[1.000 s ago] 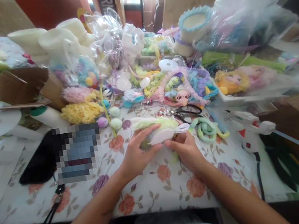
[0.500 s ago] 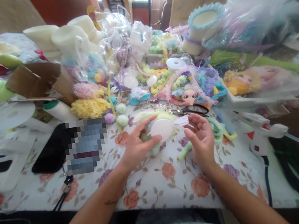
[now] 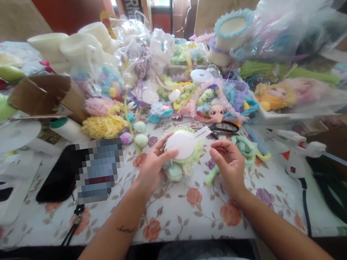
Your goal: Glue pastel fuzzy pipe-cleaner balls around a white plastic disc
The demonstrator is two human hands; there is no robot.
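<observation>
My left hand (image 3: 153, 166) grips a round craft piece (image 3: 182, 147) with a white flat face, a fuzzy green-yellow rim and a small white tag, held tilted above the floral tablecloth (image 3: 185, 206). A pale green pompom (image 3: 175, 172) hangs under it. My right hand (image 3: 229, 161) hovers just right of the piece, palm up, fingers curled and apart, holding nothing I can see. A green fuzzy strip (image 3: 212, 176) lies beneath that hand.
Black scissors (image 3: 223, 128) lie behind the piece, a doll head with pastel yarn (image 3: 216, 110) beyond. A white glue gun (image 3: 297, 152) rests at right, a black phone (image 3: 59, 175) at left. Pompoms, yarn, foam cups and plastic bags crowd the back.
My right hand let go of the round piece and drew back to the right. My left hand turned the piece so its white face points up.
</observation>
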